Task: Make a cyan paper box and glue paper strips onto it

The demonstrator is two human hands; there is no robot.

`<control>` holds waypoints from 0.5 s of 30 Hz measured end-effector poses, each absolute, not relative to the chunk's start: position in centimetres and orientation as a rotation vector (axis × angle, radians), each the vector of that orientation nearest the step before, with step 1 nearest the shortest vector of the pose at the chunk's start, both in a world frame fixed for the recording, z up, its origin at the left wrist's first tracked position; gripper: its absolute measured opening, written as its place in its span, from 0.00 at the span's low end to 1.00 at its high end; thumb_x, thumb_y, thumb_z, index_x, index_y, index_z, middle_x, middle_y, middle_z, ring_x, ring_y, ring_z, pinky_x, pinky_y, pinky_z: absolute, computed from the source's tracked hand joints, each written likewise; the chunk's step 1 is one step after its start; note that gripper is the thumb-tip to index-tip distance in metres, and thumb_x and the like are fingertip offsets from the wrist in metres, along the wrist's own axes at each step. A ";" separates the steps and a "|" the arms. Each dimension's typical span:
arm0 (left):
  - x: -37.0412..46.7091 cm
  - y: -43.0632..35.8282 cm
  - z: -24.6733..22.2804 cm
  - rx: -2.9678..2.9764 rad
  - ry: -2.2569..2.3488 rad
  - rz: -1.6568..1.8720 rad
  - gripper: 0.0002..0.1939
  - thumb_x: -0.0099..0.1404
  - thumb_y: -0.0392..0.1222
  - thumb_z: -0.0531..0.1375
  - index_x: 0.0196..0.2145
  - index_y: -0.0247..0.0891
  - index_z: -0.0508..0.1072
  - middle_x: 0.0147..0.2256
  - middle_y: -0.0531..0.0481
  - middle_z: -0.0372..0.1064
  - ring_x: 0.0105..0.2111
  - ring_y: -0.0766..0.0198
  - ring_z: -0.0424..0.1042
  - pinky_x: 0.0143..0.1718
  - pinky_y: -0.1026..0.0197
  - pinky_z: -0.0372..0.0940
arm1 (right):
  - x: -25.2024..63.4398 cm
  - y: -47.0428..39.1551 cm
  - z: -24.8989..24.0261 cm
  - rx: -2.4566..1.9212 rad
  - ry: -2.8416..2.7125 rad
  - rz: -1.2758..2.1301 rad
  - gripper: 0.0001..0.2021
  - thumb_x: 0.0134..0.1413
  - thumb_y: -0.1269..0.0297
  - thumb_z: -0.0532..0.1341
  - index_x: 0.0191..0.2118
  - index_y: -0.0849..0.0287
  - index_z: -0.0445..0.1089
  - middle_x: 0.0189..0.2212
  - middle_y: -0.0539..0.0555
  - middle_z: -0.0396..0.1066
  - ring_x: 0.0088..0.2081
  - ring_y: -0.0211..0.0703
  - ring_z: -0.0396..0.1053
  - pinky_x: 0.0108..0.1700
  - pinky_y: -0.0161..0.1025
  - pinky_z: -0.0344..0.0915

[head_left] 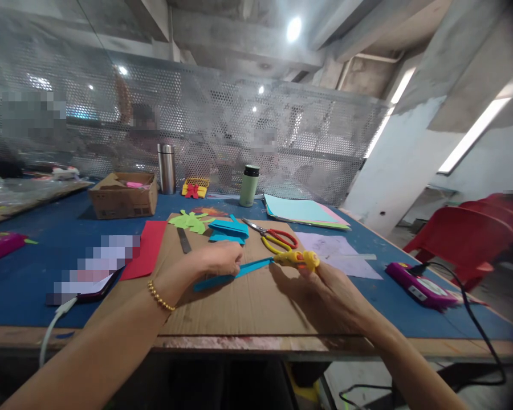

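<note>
In the head view, my left hand is closed on a narrow blue paper strip, held over a cardboard sheet. My right hand grips a yellow hot glue gun, its nozzle at the strip's right end. I cannot tell whether the tip touches the paper. A pale, see-through glue stick shows behind the gun. Just beyond my hands lie folded blue paper pieces and scissors with red and yellow handles. Green paper cutouts and a flat grey strip lie farther left.
Red paper and a phone with a white cable are left. Purple paper and a corded purple box are right. Behind stand a carton, a steel flask, a green bottle and coloured sheets.
</note>
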State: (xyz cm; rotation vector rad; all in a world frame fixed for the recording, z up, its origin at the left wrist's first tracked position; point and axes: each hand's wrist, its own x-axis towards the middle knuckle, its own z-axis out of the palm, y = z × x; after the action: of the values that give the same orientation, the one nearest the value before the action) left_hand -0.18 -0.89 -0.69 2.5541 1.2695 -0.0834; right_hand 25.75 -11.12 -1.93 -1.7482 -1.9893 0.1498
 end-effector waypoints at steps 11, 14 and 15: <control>-0.1 -1.1 -0.3 2.570 1.263 -0.113 0.01 0.55 0.36 0.59 0.27 0.38 0.68 0.29 0.48 0.71 0.31 0.58 0.69 0.26 0.61 0.54 | 25.9 -11.0 -2.1 -1.731 -1.996 0.136 0.22 0.65 0.44 0.47 0.31 0.54 0.66 0.28 0.55 0.74 0.30 0.49 0.71 0.32 0.41 0.65; -0.1 -1.2 -0.3 2.572 1.260 -0.114 0.01 0.55 0.37 0.59 0.28 0.38 0.68 0.30 0.48 0.71 0.32 0.58 0.69 0.27 0.61 0.55 | 26.2 -10.9 -2.3 -1.757 -1.982 0.119 0.22 0.65 0.45 0.47 0.29 0.54 0.64 0.27 0.54 0.73 0.30 0.49 0.70 0.32 0.42 0.65; -0.1 -1.2 -0.3 2.574 1.259 -0.115 0.01 0.55 0.37 0.59 0.28 0.38 0.68 0.30 0.48 0.71 0.32 0.58 0.69 0.27 0.61 0.55 | 26.3 -10.9 -2.3 -1.757 -1.980 0.113 0.21 0.65 0.45 0.47 0.29 0.54 0.64 0.27 0.54 0.73 0.30 0.49 0.70 0.32 0.42 0.65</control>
State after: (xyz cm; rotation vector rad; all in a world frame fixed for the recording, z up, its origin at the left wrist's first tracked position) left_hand -0.08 -1.19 -0.26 2.5736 1.2590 -0.1154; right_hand 26.26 -10.86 -2.29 -1.7575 -1.9796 0.1131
